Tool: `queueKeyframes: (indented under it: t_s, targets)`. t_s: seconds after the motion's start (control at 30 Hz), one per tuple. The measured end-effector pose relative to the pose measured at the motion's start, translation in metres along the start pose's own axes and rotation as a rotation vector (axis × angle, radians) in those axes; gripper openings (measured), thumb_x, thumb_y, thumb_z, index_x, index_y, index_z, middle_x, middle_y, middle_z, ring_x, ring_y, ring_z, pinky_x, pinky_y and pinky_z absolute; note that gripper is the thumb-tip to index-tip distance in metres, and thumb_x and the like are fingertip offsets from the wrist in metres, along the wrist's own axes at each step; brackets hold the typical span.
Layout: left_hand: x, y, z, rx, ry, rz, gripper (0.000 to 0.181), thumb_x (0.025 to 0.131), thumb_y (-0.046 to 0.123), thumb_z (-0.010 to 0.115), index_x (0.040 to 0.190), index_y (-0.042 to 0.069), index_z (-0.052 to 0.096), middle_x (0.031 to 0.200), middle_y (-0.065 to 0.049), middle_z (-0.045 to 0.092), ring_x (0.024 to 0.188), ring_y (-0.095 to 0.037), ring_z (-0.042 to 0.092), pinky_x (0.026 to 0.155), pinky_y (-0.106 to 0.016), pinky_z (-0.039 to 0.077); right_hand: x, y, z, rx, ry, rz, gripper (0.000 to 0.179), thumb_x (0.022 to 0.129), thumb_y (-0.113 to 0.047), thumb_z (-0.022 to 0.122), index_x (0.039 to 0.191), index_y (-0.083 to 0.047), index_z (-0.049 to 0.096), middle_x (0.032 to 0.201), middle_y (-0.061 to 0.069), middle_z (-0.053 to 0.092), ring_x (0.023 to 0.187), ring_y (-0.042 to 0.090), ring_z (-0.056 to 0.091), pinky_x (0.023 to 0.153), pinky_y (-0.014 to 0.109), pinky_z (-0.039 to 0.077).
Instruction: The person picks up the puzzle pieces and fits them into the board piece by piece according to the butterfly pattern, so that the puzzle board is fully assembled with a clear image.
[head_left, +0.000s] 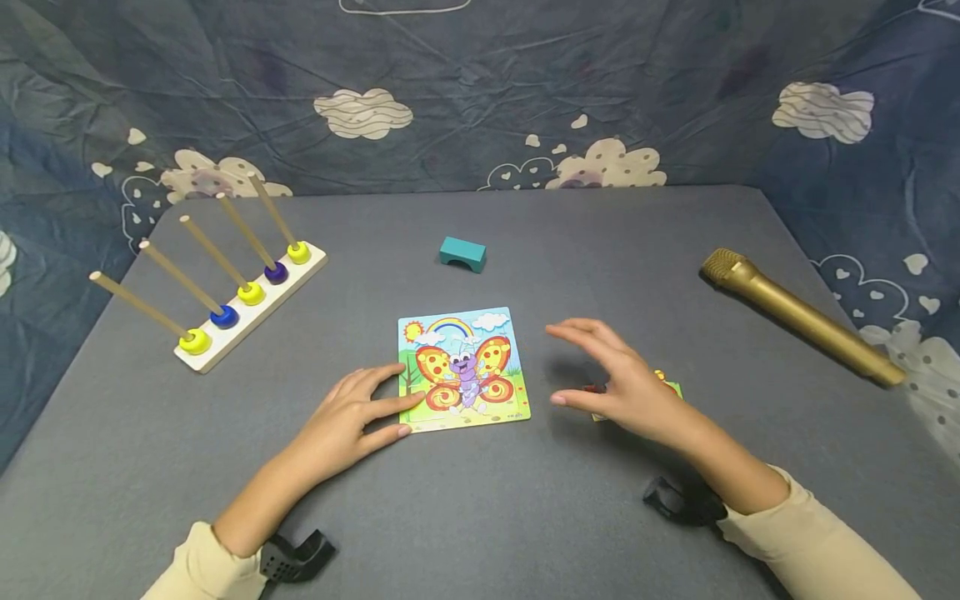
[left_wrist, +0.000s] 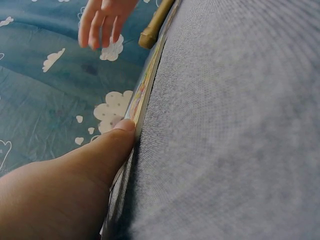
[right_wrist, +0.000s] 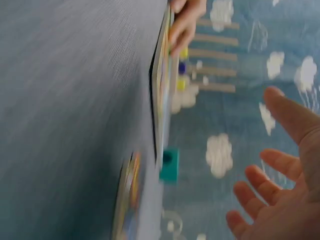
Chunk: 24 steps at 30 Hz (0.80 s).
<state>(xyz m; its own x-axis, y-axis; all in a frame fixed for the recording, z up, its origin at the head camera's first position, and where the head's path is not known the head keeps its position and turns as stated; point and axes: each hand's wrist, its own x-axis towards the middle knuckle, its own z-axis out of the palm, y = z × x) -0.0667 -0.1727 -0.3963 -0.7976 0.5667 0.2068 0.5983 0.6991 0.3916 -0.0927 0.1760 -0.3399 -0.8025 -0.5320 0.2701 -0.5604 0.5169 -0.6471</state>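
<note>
A square picture puzzle (head_left: 467,375) with a butterfly, a rainbow and a sun lies flat on the table. My left hand (head_left: 351,421) rests at its left edge, fingers spread and fairly straight on it; in the left wrist view the thumb (left_wrist: 125,126) touches the edge. Right of the puzzle, my right hand (head_left: 628,385) hovers in the air, fingers extended and holding nothing. Beneath it lies a flat colourful piece (head_left: 675,388), mostly hidden by the hand. That flat piece (right_wrist: 127,200) shows blurred in the right wrist view.
A wooden peg stand (head_left: 258,315) with yellow, blue and purple rings stands at the left. Behind the puzzle sits a teal arch block (head_left: 462,253). A gold microphone (head_left: 806,317) lies at the right. Patterned dark-blue cloth (head_left: 480,92) hangs behind the grey table (head_left: 570,258).
</note>
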Motion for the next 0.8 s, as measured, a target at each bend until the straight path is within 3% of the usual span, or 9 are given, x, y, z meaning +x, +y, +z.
queueKeyframes:
  t_s: [0.1,0.2,0.3,0.5,0.7,0.8]
  targets:
    - [0.0,0.0,0.0,-0.003,-0.001,-0.001,0.042,0.083,0.039,0.062,0.124,0.03,0.056,0.138,-0.006,0.036,0.123,-0.028,0.032,0.1,-0.048,0.02,-0.014,0.012,-0.012,-0.023,0.045,0.016,0.075,0.065,-0.018,0.081,0.131,-0.015,0.046,0.127,-0.001,0.041,0.115,0.016,0.039,0.09,0.026,0.034]
    - [0.0,0.0,0.0,-0.004,-0.003,-0.004,0.043,0.083,0.039,0.062,0.124,0.029,0.056,0.138,-0.006,0.036,0.124,-0.028,0.032,0.101,-0.047,0.019,-0.026,0.023,-0.018,-0.054,0.053,0.036,0.076,0.063,-0.017,0.082,0.131,-0.014,0.047,0.126,-0.001,0.043,0.114,0.015,0.04,0.083,0.025,0.037]
    - [0.0,0.0,0.0,-0.005,-0.005,-0.007,0.042,0.083,0.039,0.062,0.124,0.029,0.056,0.138,-0.006,0.036,0.124,-0.028,0.032,0.101,-0.047,0.019,-0.035,0.033,-0.02,-0.086,0.024,0.058,0.076,0.063,-0.019,0.082,0.13,-0.012,0.047,0.125,0.0,0.044,0.114,0.017,0.04,0.08,0.027,0.038]
    - [0.0,0.001,0.0,-0.016,-0.001,-0.01,0.042,0.083,0.038,0.062,0.123,0.029,0.057,0.138,-0.006,0.036,0.124,-0.028,0.032,0.101,-0.047,0.019,-0.046,0.05,-0.018,-0.072,-0.076,0.091,0.072,0.066,-0.021,0.08,0.128,-0.007,0.047,0.124,0.003,0.045,0.108,0.019,0.044,0.089,0.02,0.032]
    - [0.001,0.003,0.0,-0.025,0.01,-0.029,0.039,0.084,0.039,0.061,0.121,0.029,0.059,0.137,-0.005,0.038,0.124,-0.026,0.032,0.1,-0.047,0.02,-0.048,0.055,-0.016,-0.118,-0.141,0.09,0.067,0.07,-0.022,0.078,0.128,-0.006,0.047,0.122,0.008,0.047,0.11,0.023,0.044,0.088,0.04,0.035]
    - [0.004,0.005,0.001,-0.034,0.038,-0.055,0.033,0.085,0.04,0.06,0.116,0.029,0.063,0.134,-0.004,0.041,0.122,-0.026,0.034,0.099,-0.048,0.021,-0.047,0.054,-0.015,-0.156,-0.164,0.065,0.062,0.071,-0.024,0.076,0.125,-0.007,0.051,0.118,0.006,0.05,0.109,0.023,0.044,0.087,0.043,0.035]
